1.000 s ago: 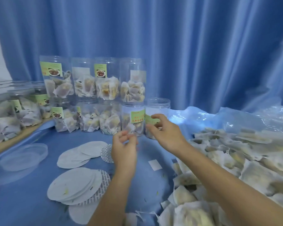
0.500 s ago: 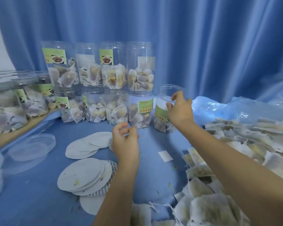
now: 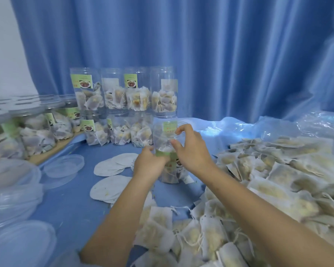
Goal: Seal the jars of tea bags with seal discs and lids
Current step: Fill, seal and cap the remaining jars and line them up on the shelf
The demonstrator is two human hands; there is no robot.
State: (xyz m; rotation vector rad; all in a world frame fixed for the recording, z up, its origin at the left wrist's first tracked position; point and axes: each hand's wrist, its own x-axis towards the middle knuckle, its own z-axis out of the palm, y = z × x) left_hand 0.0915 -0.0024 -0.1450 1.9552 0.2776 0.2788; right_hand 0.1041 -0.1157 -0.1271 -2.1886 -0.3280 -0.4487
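An open clear jar (image 3: 163, 136) with a green label and tea bags inside stands on the blue cloth in the middle, in front of the stacked jars. My left hand (image 3: 149, 165) grips its lower left side. My right hand (image 3: 193, 153) holds the upper right side, with fingers curled at the rim. White seal discs (image 3: 112, 166) lie fanned out on the cloth to the left of the jar, and a second pile of discs (image 3: 108, 189) lies nearer me. A clear lid (image 3: 64, 165) rests further left.
Filled jars (image 3: 123, 97) stand in two tiers against the blue curtain, with more lidded jars (image 3: 33, 130) on a wooden board at left. Stacked clear lids (image 3: 12, 191) fill the near left. A big heap of loose tea bags (image 3: 278, 180) covers the right side.
My right hand has pulled the open jar out of the back row toward me. My left hand has moved right from above the discs and now grips the jar's side.
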